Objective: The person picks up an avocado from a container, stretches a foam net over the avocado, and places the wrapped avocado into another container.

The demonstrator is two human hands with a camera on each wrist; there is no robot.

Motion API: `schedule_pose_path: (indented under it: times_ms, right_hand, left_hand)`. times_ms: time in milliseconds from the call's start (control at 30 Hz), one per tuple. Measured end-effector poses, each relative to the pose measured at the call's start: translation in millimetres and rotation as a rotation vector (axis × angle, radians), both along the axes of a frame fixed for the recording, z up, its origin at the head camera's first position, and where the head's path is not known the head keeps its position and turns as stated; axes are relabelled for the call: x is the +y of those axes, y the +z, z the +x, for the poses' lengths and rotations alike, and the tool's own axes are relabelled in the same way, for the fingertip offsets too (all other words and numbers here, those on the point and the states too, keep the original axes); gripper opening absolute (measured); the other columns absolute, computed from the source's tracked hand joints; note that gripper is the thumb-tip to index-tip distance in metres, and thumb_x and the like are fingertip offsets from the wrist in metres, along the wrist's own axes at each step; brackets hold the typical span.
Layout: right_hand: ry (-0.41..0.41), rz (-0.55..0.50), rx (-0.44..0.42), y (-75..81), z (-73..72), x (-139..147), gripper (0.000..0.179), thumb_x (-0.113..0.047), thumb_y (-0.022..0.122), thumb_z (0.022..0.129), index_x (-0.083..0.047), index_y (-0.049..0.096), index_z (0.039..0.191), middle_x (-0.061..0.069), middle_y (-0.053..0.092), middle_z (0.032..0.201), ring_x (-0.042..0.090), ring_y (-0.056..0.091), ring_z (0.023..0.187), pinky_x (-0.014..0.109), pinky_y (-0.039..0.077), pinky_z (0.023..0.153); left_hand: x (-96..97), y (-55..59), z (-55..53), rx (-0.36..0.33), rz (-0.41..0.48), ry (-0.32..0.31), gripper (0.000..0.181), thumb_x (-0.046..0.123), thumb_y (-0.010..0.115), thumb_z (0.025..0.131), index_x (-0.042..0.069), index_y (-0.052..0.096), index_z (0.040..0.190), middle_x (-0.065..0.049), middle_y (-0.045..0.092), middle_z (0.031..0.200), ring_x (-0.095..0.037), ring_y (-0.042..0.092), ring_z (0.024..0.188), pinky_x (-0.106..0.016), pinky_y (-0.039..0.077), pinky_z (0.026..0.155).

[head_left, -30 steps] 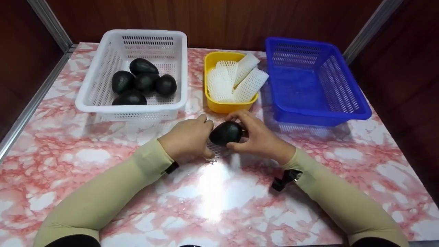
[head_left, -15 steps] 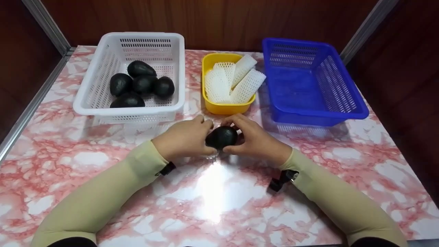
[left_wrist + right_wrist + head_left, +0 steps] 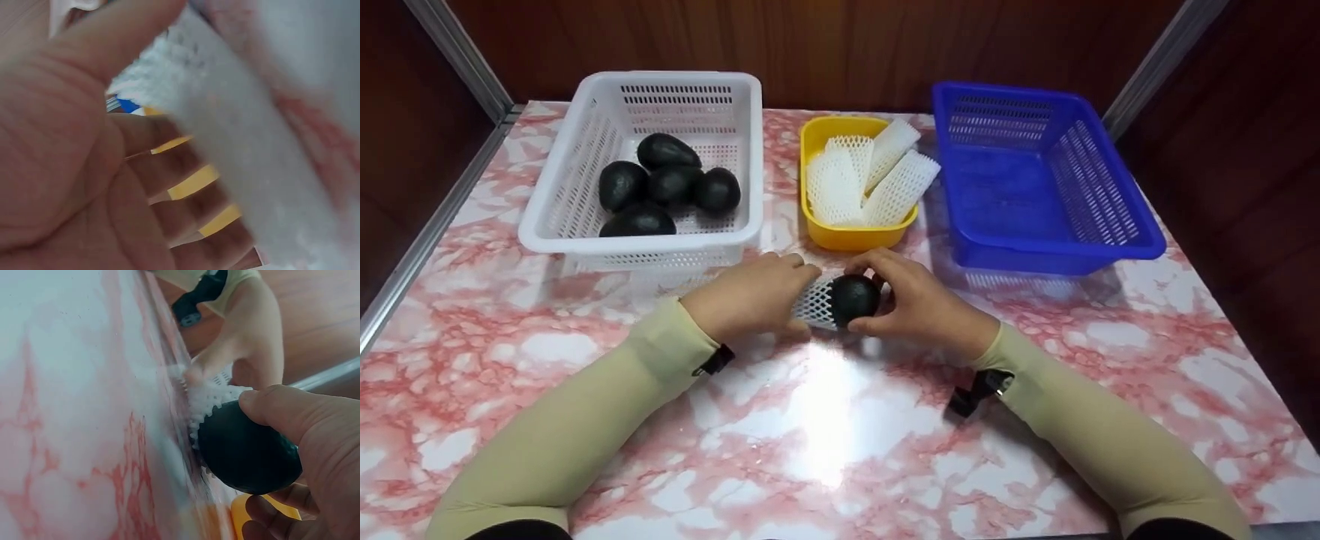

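Over the middle of the table my right hand (image 3: 919,304) grips a dark avocado (image 3: 855,301) by its rounded end. The avocado's other end sits inside the mouth of a white foam net sleeve (image 3: 814,303). My left hand (image 3: 750,298) holds that sleeve from the left, thumb on the near side and fingers on the far side. Close up in the left wrist view, the foam net sleeve (image 3: 225,146) is blurred between thumb and fingers. In the right wrist view, the net's toothed edge rings the avocado (image 3: 247,450).
A white basket (image 3: 637,244) with several avocados (image 3: 669,152) stands at the back left. Behind my hands, a yellow tub (image 3: 855,238) holds several foam net sleeves (image 3: 901,187). At the back right is a blue basket (image 3: 1057,251). All rest on a red-and-white marbled table (image 3: 885,465).
The avocado's narrow end has gone into the net sleeve. My left hand has shifted slightly left, and more of the sleeve shows between the hands.
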State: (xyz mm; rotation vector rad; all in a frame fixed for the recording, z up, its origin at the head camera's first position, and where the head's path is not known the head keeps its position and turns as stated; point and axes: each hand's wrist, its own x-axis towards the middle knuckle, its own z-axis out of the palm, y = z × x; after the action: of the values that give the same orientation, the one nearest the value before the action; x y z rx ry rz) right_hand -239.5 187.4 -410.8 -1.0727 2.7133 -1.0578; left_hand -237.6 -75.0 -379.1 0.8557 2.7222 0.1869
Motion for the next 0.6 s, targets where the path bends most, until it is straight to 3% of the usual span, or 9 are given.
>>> schedule_pose_path:
  times_ms: [100,233,400,600]
  right_hand:
    - [-0.005,0.008,0.001,0.4,0.3,-0.3,0.063,-0.024,0.098,0.082,-0.011,0.066,0.135,0.005,0.069,0.126,0.02,0.064,0.108,0.03,0.059,0.084]
    - [-0.007,0.013,0.019,0.8,0.7,-0.3,0.063,-0.024,0.098,0.082,-0.011,0.067,0.135,0.005,0.07,0.127,0.021,0.065,0.111,0.034,0.059,0.09]
    - [-0.008,0.003,0.037,0.4,1.1,0.3,0.063,-0.025,0.098,0.082,-0.012,0.068,0.136,0.003,0.07,0.128,0.021,0.066,0.114,0.038,0.058,0.096]
    - [0.001,-0.018,0.076,0.9,0.5,-0.5,0.063,-0.024,0.098,0.083,-0.012,0.067,0.136,0.004,0.071,0.129,0.02,0.067,0.112,0.036,0.062,0.087]
  left_hand:
    - [2.7,-6.0,-2.0,0.064,0.003,-0.022,0.059,0.04,0.086,0.093,0.009,0.066,0.14,-0.013,0.068,0.13,-0.036,0.068,0.116,-0.052,0.057,0.104]
    - [4.3,-9.1,-4.0,0.098,0.042,-0.04,0.048,0.035,0.086,0.092,0.009,0.071,0.129,-0.012,0.071,0.122,-0.035,0.069,0.109,-0.051,0.058,0.098]
    - [4.5,-9.2,-5.0,0.094,0.101,-0.06,0.044,0.033,0.087,0.09,0.008,0.071,0.122,-0.012,0.075,0.116,-0.034,0.072,0.105,-0.051,0.058,0.096]
    - [4.5,-8.3,-5.0,0.05,0.187,-0.048,0.045,0.033,0.088,0.089,0.009,0.071,0.122,-0.009,0.076,0.116,-0.03,0.071,0.104,-0.05,0.059,0.096]
